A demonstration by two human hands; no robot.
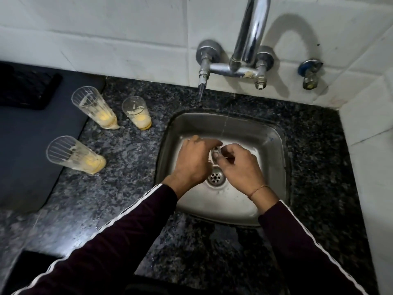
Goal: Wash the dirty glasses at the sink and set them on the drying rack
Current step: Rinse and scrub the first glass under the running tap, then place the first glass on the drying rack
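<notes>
Three dirty glasses stand on the dark counter, all to the left of the sink (274, 145). One glass (137, 112) is closest to the sink, one (93, 108) is just beside it, and one (74, 155) is nearer the person, at the edge of a dark mat (27, 150). Each stands upright, open end up, with yellow drink left at the bottom. The left hand (191, 160) is nearer to them than the right hand (238, 165). Both hands are over the sink, under a thin stream of water. Something small and shiny shows between the curled fingers, but I cannot tell what it is. I think the left hand should reach left for a glass. I see one tap (246, 39) and no drying rack for sure.
</notes>
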